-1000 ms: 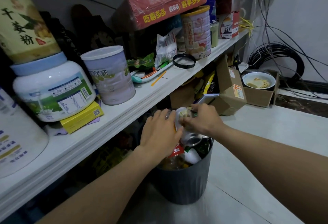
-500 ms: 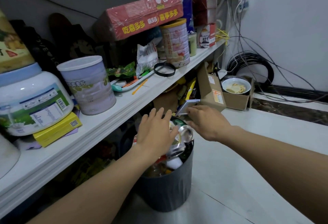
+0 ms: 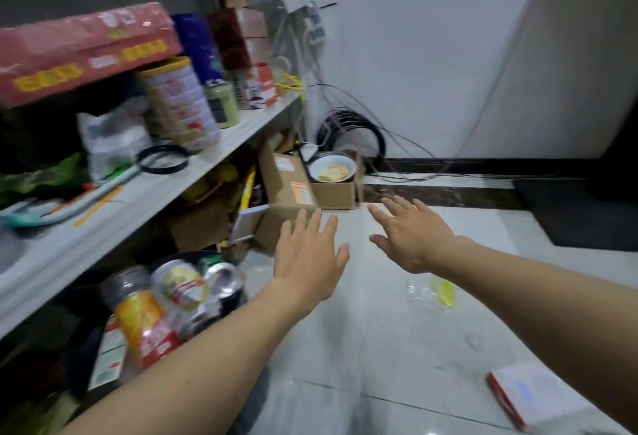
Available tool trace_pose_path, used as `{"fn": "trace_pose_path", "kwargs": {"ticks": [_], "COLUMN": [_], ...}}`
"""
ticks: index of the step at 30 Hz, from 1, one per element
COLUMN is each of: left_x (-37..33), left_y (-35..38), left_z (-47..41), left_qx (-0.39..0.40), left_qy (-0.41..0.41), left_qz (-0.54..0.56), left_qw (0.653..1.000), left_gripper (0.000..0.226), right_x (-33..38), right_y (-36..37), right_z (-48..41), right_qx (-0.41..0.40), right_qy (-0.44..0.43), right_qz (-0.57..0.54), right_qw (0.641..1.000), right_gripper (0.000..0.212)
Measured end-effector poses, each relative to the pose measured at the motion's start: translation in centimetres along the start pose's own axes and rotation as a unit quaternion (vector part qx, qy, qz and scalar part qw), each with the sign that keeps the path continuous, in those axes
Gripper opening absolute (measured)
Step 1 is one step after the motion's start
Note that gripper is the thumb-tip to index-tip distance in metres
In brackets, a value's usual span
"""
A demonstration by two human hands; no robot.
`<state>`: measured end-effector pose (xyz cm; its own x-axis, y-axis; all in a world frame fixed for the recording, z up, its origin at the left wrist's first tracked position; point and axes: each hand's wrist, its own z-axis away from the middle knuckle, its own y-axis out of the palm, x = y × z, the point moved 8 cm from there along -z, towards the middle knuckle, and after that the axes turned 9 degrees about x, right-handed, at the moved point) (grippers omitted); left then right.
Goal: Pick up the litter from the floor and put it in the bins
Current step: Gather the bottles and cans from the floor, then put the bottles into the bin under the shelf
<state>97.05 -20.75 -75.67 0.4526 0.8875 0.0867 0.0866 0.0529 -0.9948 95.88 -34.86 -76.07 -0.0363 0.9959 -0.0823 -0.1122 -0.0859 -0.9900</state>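
A dark bin [image 3: 83, 355] stands at lower left under the shelf, packed with cans and bottles, among them a crushed silver can [image 3: 222, 279] and a yellow-and-red bottle [image 3: 141, 320]. My left hand [image 3: 310, 255] hovers to the right of the bin with fingers spread, holding nothing. My right hand [image 3: 411, 238] is stretched out over the floor, fingers straight and empty. On the pale tiles below my right hand lies a clear plastic wrapper with a yellow patch [image 3: 431, 291]. A flat white-and-red packet [image 3: 528, 396] lies on the floor at lower right.
A white shelf [image 3: 145, 203] runs along the left, loaded with tins, a red box and bags. Cardboard boxes [image 3: 286, 193] sit under it, one holding a bowl [image 3: 332, 168]. Coiled cables [image 3: 348, 127] hang in the corner. A dark mat [image 3: 573, 213] lies at right.
Both hands have left the bin and moved right, out over the floor, now spread and empty. The can they handled stays in the bin. The view has swung right.
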Motion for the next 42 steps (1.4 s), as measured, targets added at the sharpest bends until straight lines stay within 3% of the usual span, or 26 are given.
{"fn": "trace_pose_path", "kwargs": {"ticks": [9, 15, 21, 33, 42], "left_x": [-25.2, -42.7, -55.8, -68.4, -72.8], "left_y": [1.1, 2.8, 5.9, 14.1, 17.5], "left_z": [-2.6, 2.0, 8.8, 19.3, 27.7], "left_qx": [0.006, 0.021, 0.037, 0.11, 0.134], "left_qy": [0.203, 0.337, 0.439, 0.547, 0.617], "left_qz": [0.029, 0.029, 0.011, -0.041, -0.072], "left_qw": [0.979, 0.941, 0.898, 0.829, 0.772], "left_gripper": [0.06, 0.059, 0.059, 0.061, 0.061], "right_x": [-21.6, -32.4, -38.7, -38.4, -35.0], "right_y": [6.3, 12.7, 20.3, 33.5, 38.1], "right_z": [14.8, 28.7, 42.4, 62.8, 72.3], "right_qx": [0.035, 0.072, 0.104, 0.164, 0.172], "right_qy": [0.217, 0.351, 0.457, 0.607, 0.664], "right_qz": [-0.024, -0.06, -0.112, -0.237, -0.282], "right_qw": [0.975, 0.932, 0.876, 0.741, 0.671], "right_gripper": [0.067, 0.067, 0.068, 0.067, 0.058]}}
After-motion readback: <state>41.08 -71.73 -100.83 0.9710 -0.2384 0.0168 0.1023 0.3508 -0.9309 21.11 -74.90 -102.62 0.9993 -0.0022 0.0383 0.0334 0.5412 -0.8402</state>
